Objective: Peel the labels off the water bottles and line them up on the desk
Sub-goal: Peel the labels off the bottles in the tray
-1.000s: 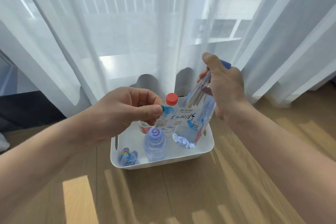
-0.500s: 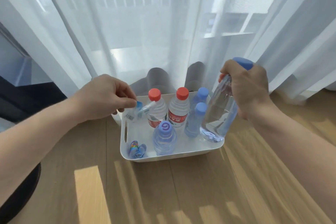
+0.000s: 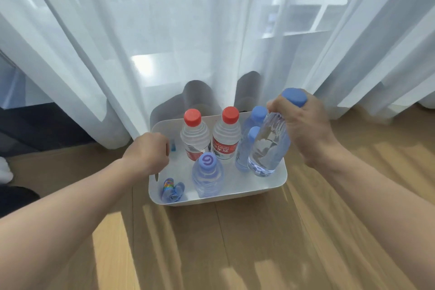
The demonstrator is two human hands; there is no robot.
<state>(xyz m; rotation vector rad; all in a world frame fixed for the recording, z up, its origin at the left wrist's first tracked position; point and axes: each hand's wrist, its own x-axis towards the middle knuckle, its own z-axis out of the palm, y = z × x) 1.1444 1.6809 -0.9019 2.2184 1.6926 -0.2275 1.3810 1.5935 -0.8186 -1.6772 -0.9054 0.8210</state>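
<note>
My right hand [image 3: 303,129] grips a clear, label-free bottle [image 3: 269,148] with a blue cap by its neck, tilted above the right side of a white bin [image 3: 275,186]. My left hand [image 3: 148,150] is closed over the bin's left rim, with a scrap of the peeled label [image 3: 173,148] showing at its fingertips. In the bin stand two red-capped bottles [image 3: 195,139], one [image 3: 226,139] with a red label, two small blue-capped bottles [image 3: 244,148], and a purple-capped bottle [image 3: 207,176]. A crumpled peeled label [image 3: 171,190] lies in the bin's front left corner.
The bin sits on a wooden desk [image 3: 235,242] with sunlit stripes. White sheer curtains [image 3: 164,42] hang right behind the bin. A dark object [image 3: 18,193] lies at the far left edge.
My left hand pulled the label free from the bottle and lowered it into the bin's left side. My right hand shifted right with the bare bottle.
</note>
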